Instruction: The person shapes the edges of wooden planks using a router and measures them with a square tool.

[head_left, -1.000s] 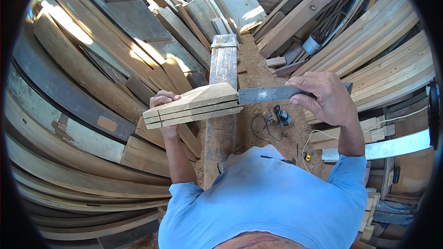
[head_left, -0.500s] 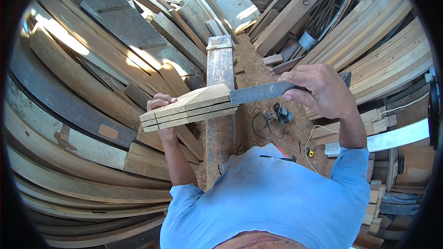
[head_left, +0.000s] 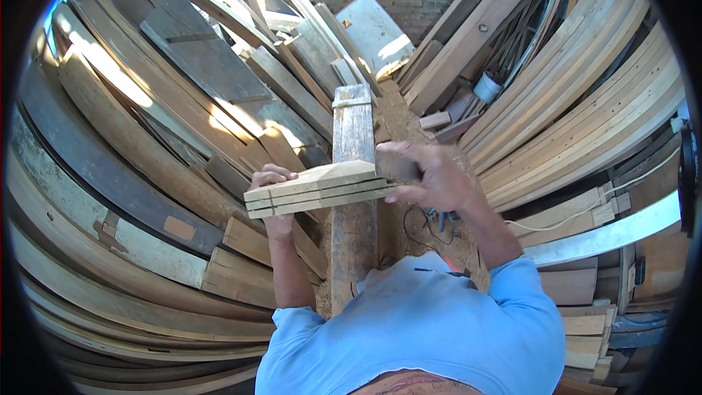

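A pale wooden piece (head_left: 314,192) with two dark lengthwise slits is held up above a narrow plank bench (head_left: 352,130). My left hand (head_left: 274,175) grips its left end, fingers over the top and the rest hidden below. A dark pencil-like line crosses its edge near that end. At the right end, my right hand (head_left: 431,175) is closed around a flat grey metal blade (head_left: 401,168), blurred by motion. Most of the blade is out of sight, and whether it lies in a slit or behind the wood I cannot tell.
Long curved timbers (head_left: 110,227) lean in rows on my left, and more stacked boards (head_left: 570,110) on my right. Below my right forearm, a corded power tool (head_left: 442,219) is partly hidden on the sawdust-covered floor. A white pot (head_left: 487,88) stands farther off, before a brick wall (head_left: 398,0).
My right hand has moved left, up to the wooden piece's right end, and most of the blade has gone from sight. The wooden piece sits slightly farther right and lower in view.
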Motion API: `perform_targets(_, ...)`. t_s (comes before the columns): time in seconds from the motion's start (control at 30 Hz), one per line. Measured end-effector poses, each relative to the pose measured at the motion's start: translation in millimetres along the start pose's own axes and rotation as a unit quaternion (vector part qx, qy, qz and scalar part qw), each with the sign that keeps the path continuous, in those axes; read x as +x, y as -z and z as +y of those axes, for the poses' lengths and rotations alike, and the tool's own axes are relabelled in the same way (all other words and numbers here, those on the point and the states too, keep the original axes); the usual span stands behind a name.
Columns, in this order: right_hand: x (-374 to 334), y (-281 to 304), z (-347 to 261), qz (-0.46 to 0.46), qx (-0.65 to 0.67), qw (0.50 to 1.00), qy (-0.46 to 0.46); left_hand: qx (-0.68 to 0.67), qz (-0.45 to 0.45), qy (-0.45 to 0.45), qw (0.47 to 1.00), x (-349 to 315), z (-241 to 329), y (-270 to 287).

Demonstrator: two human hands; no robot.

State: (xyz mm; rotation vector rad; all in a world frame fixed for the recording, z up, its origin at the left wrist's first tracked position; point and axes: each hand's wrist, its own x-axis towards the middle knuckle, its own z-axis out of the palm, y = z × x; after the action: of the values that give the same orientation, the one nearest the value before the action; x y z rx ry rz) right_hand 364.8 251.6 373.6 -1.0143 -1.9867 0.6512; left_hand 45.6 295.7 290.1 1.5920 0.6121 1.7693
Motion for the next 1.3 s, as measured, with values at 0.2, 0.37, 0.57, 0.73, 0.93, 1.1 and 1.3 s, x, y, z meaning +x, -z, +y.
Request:
perform_targets(0.2, 2, -32, 14, 0.057, 0.14, 0.988, -0.02, 0.021, 0.062, -0.013, 0.998, 12, 8, -28)
perform_targets(0.37, 12, -18, -5, 0.086, 0.058, 0.993, 0.057, -0.032, 0.053, 0.007, 0.998, 21, 27, -21)
perform_targets(0.57, 19, -26, -8, 0.147, 0.184, 0.972, 0.011, 0.061, 0.078, 0.07, 0.993, 26, 47, -25)
perform_targets(0.73, 25, -21, -12, 0.139, 0.089, 0.986, 0.007, 0.065, 0.058, 0.139, 0.987, -29, -35, 19)
perform_targets(0.93, 2, -39, 36, 0.063, 0.104, 0.991, -0.056, 0.068, -0.008, 0.231, 0.97, -141, -117, 52)
perform_targets(1.1, -4, -89, 77, 0.015, 0.05, 0.996, -0.079, 0.08, 0.032, 0.187, 0.979, -153, -135, 49)
perform_targets(1.3, 43, -102, 98, 0.103, 0.115, 0.984, -0.086, 0.122, 0.043, 0.32, 0.938, -87, -90, 44)
